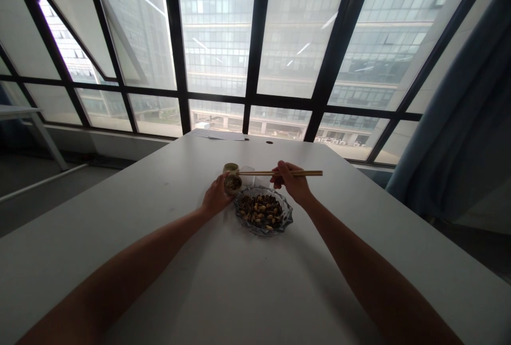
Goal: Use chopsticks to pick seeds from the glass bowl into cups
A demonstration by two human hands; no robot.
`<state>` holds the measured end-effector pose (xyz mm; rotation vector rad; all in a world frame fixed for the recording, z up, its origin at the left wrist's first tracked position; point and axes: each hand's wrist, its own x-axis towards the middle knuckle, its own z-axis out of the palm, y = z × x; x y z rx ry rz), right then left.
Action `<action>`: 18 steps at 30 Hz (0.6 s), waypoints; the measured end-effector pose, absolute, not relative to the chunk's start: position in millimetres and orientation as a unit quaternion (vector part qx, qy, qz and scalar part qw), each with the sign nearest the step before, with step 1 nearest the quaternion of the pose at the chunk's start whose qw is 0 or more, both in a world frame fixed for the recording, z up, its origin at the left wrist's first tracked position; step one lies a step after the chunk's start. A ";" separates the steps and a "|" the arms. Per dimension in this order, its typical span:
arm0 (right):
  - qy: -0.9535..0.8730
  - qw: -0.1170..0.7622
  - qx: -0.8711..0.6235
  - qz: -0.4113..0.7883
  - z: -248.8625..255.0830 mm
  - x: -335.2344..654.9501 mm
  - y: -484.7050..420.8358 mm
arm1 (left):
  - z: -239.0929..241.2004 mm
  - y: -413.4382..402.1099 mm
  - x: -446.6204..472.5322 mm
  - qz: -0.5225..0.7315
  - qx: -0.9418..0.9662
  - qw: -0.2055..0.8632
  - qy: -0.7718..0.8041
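Observation:
My left hand (pixel 216 195) is wrapped round a small cup (pixel 232 183) with dark bits inside, its mouth tilted toward me. In my right hand (pixel 290 179) is a pair of chopsticks (pixel 311 173), held level and pointing left, with the tips close to the cup's rim. Whether anything is pinched between the tips is too small to tell. Just below both hands stands a clear glass bowl (pixel 286 219) of pale nuts and dark seeds. A second small greenish container (pixel 230 166) is right behind the cup.
Behind the bowl is a clear plastic-looking item (pixel 248 175). Papers (pixel 219 134) lie at the far edge of the white table (pixel 255 292), near two dark round spots. Tall windows rise beyond it, and a blue curtain (pixel 443 100) hangs at the right.

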<state>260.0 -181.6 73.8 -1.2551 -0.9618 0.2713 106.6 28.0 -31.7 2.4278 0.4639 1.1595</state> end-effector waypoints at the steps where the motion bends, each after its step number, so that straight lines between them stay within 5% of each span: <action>1: -0.447 0.672 -0.575 0.136 69.3 257.9 -179.4 | -31.7 28.3 106.5 0.415 0.870 0.208 0.165; 18: -0.458 0.582 -0.659 0.131 91.5 271.1 -201.9 | -33.8 28.1 107.3 0.385 0.859 0.286 0.180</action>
